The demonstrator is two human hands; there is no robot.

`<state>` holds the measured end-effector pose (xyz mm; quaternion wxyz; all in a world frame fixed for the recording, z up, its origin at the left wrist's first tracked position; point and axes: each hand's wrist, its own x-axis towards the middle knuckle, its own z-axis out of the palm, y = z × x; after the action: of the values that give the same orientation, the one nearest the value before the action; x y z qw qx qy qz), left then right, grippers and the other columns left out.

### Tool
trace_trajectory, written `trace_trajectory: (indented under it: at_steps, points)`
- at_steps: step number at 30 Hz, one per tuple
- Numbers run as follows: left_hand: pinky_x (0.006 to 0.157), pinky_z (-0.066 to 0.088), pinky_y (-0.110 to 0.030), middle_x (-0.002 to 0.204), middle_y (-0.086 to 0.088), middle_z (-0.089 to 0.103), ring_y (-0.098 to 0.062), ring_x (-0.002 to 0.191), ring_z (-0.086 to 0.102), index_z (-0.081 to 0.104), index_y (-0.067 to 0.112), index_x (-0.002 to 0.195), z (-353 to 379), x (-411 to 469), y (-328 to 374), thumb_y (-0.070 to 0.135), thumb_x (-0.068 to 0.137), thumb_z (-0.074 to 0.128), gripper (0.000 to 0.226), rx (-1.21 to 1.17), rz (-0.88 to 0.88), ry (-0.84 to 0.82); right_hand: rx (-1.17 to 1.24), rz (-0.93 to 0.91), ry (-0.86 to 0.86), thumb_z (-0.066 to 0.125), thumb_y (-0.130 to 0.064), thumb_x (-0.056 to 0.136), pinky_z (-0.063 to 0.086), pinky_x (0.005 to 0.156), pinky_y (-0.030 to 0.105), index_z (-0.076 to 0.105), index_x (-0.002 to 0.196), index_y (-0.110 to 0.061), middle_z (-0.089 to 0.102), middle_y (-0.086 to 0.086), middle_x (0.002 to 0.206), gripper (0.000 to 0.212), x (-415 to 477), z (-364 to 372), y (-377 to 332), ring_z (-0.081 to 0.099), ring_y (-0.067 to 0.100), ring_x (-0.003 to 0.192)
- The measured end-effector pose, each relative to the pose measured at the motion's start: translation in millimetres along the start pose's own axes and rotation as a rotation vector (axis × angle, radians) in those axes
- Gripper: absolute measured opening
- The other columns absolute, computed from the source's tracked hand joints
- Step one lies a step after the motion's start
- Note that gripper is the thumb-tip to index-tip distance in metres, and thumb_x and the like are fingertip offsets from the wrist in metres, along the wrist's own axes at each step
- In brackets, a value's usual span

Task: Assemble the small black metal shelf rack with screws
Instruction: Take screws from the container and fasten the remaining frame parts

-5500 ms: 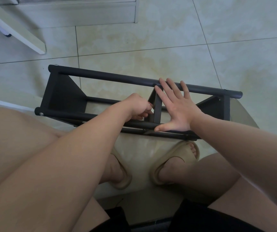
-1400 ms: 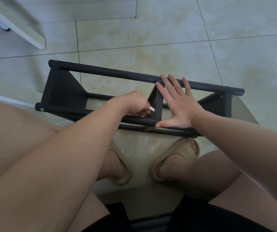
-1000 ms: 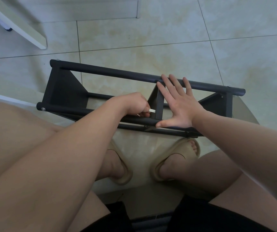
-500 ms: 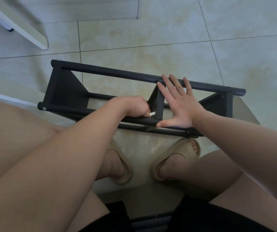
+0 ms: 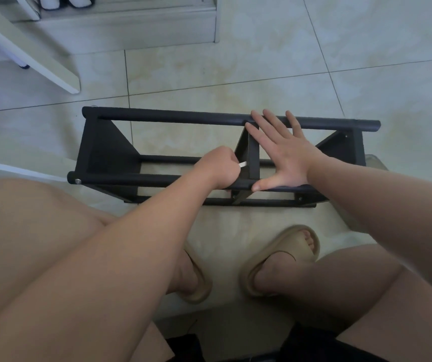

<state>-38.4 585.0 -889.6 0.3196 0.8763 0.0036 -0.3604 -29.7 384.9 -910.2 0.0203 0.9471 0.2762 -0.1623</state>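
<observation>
The black metal shelf rack lies on its side on the tiled floor in front of my knees. My right hand rests flat with straight, spread fingers across its far and near tubes, beside the middle upright panel. My left hand is curled round a small silvery tool, whose tip points at the middle panel just above the near tube. A silver screw head shows at the near tube's left end. What the tool's tip touches is hidden.
A white slanted furniture leg stands at the far left, with a low white plinth behind the rack. My feet in beige slippers sit just below the rack, and my thighs fill the lower frame.
My left hand turned and shifted slightly at the middle panel, and the silvery tool came into sight from under its fingers. My right hand stayed pressed flat. The view shifted a little.
</observation>
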Motion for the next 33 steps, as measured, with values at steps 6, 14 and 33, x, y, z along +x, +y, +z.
trace_trajectory:
  at_steps: [6, 14, 33]
  points:
    - [0.062, 0.037, -0.03, 0.103, -0.001, 0.058, -0.022, 0.087, 0.054, 0.057, 0.017, 0.107, -6, 5, 6, 0.017, 0.096, 0.051, 0.012, -0.069, -0.113, 0.448, 0.063, 0.109, -0.016, 0.021, -0.103, 0.065, -0.01, 0.123, 0.056, -0.005, 0.162, -0.033, -0.017, -0.004, 0.169, 0.122, 2, -14, 20, -0.016, 0.021, 0.155]
    - [0.051, 0.036, -0.015, 0.085, 0.005, 0.066, -0.007, 0.067, 0.055, 0.066, 0.025, 0.088, -2, 0, 49, 0.016, 0.1, 0.055, 0.018, -0.143, 0.203, 0.464, 0.207, 0.242, 0.034, 0.041, -0.061, 0.1, 0.006, 0.125, 0.047, 0.017, 0.161, -0.032, 0.01, -0.005, 0.17, 0.072, -52, -25, 51, 0.001, 0.017, 0.157]
    - [0.071, 0.044, -0.024, 0.09, 0.001, 0.068, -0.021, 0.088, 0.062, 0.073, 0.016, 0.086, 204, 74, 192, 0.017, 0.095, 0.061, 0.015, 0.05, 0.292, -0.18, 0.42, 0.754, -0.116, 0.045, -0.055, 0.101, 0.031, 0.118, 0.044, 0.019, 0.161, -0.031, 0.028, -0.003, 0.165, 0.069, -238, 96, 184, 0.027, 0.022, 0.15]
